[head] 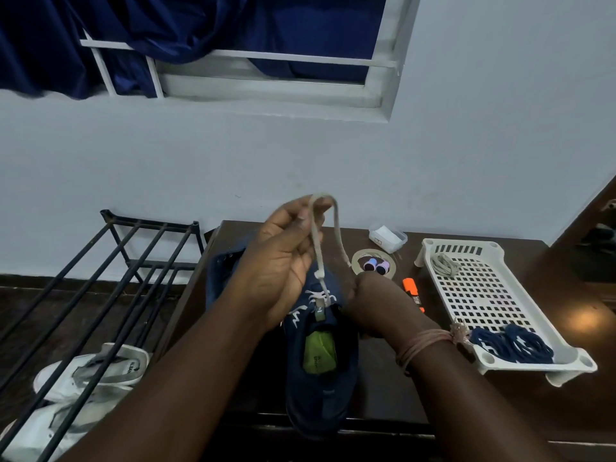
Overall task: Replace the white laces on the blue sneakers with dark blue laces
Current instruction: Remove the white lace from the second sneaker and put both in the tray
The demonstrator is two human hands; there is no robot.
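Observation:
A blue sneaker [320,391] with a green insole stands on the dark table [383,388], heel toward me. My left hand [283,258] is raised above it and pinches a loop of white lace [320,248] that runs down to the eyelets. My right hand [370,295] rests curled against the sneaker's right side; its fingers are hidden, so I cannot tell what they hold. A second blue sneaker [223,271] lies partly hidden behind my left hand. Dark blue laces [513,343] lie in the white tray's near end, and a removed white lace [443,263] at its far end.
The white perforated tray [483,295] sits at the table's right. An orange marker [413,290], a tape roll with thread spools [375,265] and a small plastic box [388,236] lie behind the sneaker. A black shoe rack [100,281] with white shoes [93,368] stands to the left.

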